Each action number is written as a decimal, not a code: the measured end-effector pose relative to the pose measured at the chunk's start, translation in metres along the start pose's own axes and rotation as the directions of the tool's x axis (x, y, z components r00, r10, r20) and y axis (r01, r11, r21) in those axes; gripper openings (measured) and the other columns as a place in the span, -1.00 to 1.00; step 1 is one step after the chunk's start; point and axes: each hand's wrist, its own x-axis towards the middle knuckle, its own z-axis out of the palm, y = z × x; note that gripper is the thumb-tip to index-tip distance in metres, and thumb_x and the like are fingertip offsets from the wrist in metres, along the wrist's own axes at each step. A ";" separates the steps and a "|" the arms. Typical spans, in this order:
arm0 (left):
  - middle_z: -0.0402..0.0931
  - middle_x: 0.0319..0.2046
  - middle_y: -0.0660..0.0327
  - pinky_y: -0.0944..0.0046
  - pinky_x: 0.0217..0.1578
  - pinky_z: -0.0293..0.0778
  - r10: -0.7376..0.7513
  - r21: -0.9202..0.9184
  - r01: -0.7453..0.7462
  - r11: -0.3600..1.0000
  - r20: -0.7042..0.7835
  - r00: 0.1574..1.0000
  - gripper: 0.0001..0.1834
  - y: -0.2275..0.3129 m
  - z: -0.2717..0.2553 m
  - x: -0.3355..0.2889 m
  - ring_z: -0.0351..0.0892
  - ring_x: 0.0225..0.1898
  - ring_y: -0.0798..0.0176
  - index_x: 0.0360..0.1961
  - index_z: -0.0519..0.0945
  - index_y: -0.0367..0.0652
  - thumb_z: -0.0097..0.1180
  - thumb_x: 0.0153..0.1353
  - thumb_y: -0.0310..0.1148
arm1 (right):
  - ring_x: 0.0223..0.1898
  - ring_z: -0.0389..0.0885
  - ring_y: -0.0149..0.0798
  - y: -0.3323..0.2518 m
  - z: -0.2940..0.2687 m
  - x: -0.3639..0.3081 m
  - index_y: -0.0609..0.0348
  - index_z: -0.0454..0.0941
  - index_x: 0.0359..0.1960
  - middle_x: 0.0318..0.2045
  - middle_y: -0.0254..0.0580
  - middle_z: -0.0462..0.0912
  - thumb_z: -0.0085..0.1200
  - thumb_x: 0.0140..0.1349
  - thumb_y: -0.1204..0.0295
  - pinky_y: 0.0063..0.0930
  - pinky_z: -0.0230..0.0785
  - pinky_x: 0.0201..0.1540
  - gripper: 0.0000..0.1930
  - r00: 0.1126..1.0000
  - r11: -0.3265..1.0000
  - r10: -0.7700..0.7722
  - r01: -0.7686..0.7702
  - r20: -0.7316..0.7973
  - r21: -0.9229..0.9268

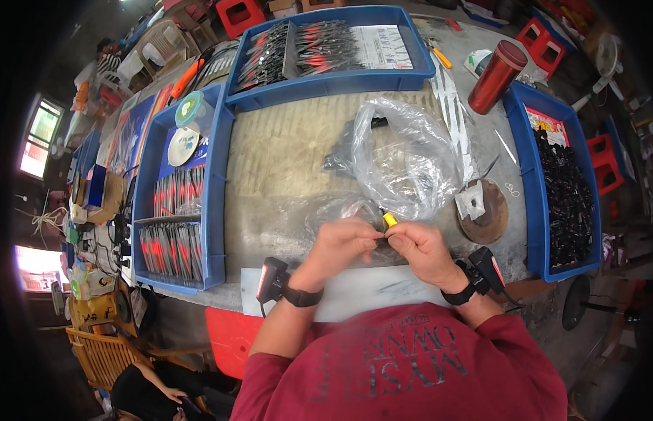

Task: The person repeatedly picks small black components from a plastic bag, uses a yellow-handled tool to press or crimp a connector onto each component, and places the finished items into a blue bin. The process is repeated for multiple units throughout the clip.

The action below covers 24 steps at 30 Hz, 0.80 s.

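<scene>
From my remote seat I see, at one clear bag's (408, 158) near edge, the right hand (422, 247) pinching one yellow piece (389, 219), the left hand's (342, 245) fingertips pressed together, three blue trays (333, 89) around the bag.

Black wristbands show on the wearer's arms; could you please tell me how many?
2: the left wristband just behind the left hand, the right wristband just behind the right hand; neither is hidden.
</scene>
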 end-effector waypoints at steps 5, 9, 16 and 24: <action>0.52 -0.48 0.15 0.37 -0.56 0.48 -0.143 -0.196 0.161 0.967 0.101 0.985 -0.93 -0.004 -0.008 -0.001 0.56 -0.59 0.30 -0.41 0.59 -0.39 0.16 0.02 -0.66 | -0.54 0.46 -0.24 -0.003 -0.010 0.008 0.26 0.53 -0.36 -0.57 -0.13 0.49 0.06 0.16 0.49 -0.45 0.28 -0.46 -0.91 0.969 0.956 -0.212 0.233 0.128 -0.180; 0.52 -0.51 0.13 0.35 -0.58 0.49 -0.180 -0.272 0.220 0.937 0.164 0.970 -0.94 -0.010 -0.012 0.001 0.55 -0.60 0.28 -0.44 0.58 -0.39 0.18 0.01 -0.63 | -0.56 0.45 -0.17 0.000 -0.008 0.010 0.24 0.54 -0.36 -0.58 -0.10 0.47 0.08 0.14 0.49 -0.44 0.28 -0.48 -0.91 0.940 0.916 -0.294 0.329 0.175 -0.231; 0.51 -0.53 0.12 0.37 -0.57 0.46 -0.311 -0.282 0.322 0.904 0.083 0.947 -0.94 -0.006 -0.007 0.001 0.54 -0.59 0.28 -0.46 0.57 -0.36 0.18 0.06 -0.55 | -0.56 0.33 -0.53 0.006 -0.001 0.005 0.30 0.52 -0.37 -0.61 -0.43 0.42 0.02 0.24 0.37 -0.60 0.20 -0.52 -0.80 0.990 0.994 0.090 -0.097 0.106 0.057; 0.53 -0.53 0.18 0.43 -0.55 0.43 0.320 0.512 -0.208 0.833 -0.141 0.937 -0.94 0.002 0.014 0.006 0.53 -0.56 0.34 -0.40 0.59 -0.33 0.14 0.06 -0.59 | -0.55 0.18 -0.65 0.011 0.007 0.005 0.28 0.48 -0.44 -0.63 -0.59 0.30 -0.05 0.29 0.33 -0.67 0.07 -0.56 -0.75 0.957 0.912 0.291 -0.274 -0.010 0.304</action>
